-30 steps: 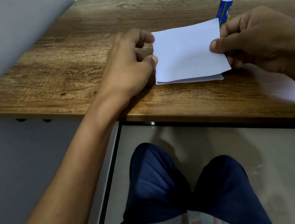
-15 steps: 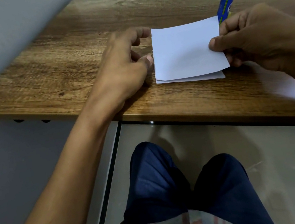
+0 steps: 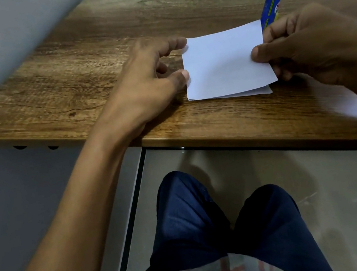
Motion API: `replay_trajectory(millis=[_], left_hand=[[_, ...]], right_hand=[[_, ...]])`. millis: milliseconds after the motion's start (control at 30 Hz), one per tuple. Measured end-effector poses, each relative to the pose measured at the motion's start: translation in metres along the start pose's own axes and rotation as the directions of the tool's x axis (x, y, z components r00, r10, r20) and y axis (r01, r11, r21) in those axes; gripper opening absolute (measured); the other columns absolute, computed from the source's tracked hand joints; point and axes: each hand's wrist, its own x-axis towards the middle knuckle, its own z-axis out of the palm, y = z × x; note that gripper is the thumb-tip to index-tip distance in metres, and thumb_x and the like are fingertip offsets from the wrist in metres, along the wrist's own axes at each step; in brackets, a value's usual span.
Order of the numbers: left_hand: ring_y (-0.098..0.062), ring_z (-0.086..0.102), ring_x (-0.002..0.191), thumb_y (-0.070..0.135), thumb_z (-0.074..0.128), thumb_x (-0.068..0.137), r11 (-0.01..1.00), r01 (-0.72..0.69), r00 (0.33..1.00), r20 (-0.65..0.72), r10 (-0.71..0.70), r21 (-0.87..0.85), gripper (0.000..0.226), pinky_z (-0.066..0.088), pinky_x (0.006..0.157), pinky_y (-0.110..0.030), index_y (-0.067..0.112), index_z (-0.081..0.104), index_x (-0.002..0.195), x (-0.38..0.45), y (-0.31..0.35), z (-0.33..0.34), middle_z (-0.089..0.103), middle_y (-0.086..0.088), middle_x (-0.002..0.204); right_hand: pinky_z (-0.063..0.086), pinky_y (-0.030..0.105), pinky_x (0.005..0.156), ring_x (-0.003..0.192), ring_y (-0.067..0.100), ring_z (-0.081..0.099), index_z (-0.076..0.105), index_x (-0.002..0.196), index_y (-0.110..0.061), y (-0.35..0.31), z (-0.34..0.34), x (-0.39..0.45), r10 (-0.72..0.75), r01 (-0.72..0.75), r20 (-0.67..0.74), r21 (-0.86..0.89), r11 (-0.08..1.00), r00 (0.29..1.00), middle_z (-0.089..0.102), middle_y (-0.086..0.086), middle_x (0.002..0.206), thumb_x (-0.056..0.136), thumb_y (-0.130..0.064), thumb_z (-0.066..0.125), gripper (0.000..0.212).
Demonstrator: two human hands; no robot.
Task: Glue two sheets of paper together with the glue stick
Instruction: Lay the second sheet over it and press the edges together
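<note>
Little has shifted since the earlier frames: the left hand (image 3: 148,80) has eased open, its fingertips just touching the top sheet's (image 3: 224,62) left edge. The right hand (image 3: 307,48) pinches the right edge, likely squaring it over the bottom sheet (image 3: 258,91). Behind, the glue stick (image 3: 272,3) stands capped on the wooden table (image 3: 88,62).

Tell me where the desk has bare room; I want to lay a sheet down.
Bare wood lies left of the left hand, up to the wall, and behind the paper sheets toward the back edge. It is crowded around the right hand and the glue stick.
</note>
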Motion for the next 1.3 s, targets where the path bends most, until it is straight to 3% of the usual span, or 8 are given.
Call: replay_trajectory(millis=[200,533,667,1033,1300], left_hand=[[-0.001,0.045,0.092,0.023,0.064,0.081,0.998,-0.021,1.000,0.019,0.020,0.064,0.044,0.037,0.084,-0.011,0.034,0.054,0.123,-0.0002,-0.0011,0.0001,0.041,0.007,0.114],[-0.002,0.047,0.091,0.024,0.063,0.079,0.998,-0.026,0.999,0.023,0.025,0.054,0.044,0.042,0.089,-0.017,0.032,0.056,0.121,-0.0012,0.0003,-0.0008,0.043,0.007,0.115],[0.003,0.045,0.086,0.023,0.063,0.082,0.993,-0.045,0.998,0.040,0.040,0.109,0.042,0.037,0.082,-0.008,0.033,0.055,0.122,-0.0016,0.0016,-0.0021,0.044,0.007,0.119],[0.005,0.043,0.088,0.024,0.060,0.084,0.989,-0.038,0.997,0.068,0.028,0.143,0.041,0.034,0.085,-0.008,0.036,0.054,0.122,-0.0041,0.0060,-0.0037,0.042,0.006,0.110],[0.005,0.043,0.088,0.026,0.062,0.082,0.985,-0.044,0.996,0.086,0.029,0.169,0.042,0.025,0.072,0.012,0.033,0.055,0.123,-0.0027,0.0048,-0.0039,0.034,0.022,0.090]], right_hand=[[0.037,0.015,0.033,0.032,0.005,0.046,0.056,0.064,-0.008,-0.0008,-0.0005,-0.0009,0.005,-0.005,-0.004,-0.007,1.000,1.000,0.055,-0.004,0.036,0.083,-0.010,0.062,0.020],[0.038,0.015,0.034,0.032,0.006,0.047,0.056,0.062,-0.009,-0.0006,-0.0011,-0.0017,0.026,-0.026,0.004,0.027,0.999,1.000,0.056,-0.003,0.038,0.083,-0.011,0.061,0.022],[0.036,0.015,0.033,0.031,0.006,0.046,0.054,0.060,-0.008,0.0002,0.0000,-0.0011,0.017,-0.017,0.007,0.066,0.998,1.000,0.055,-0.004,0.037,0.084,-0.008,0.061,0.024],[0.036,0.016,0.033,0.032,0.006,0.045,0.055,0.062,-0.007,0.0014,0.0017,0.0009,0.007,-0.006,-0.005,0.044,0.999,1.000,0.055,-0.004,0.037,0.083,-0.008,0.061,0.022],[0.036,0.015,0.033,0.031,0.005,0.044,0.054,0.061,-0.007,0.0013,0.0026,0.0009,0.006,-0.006,-0.005,0.028,1.000,1.000,0.055,-0.004,0.036,0.082,-0.008,0.062,0.023]])
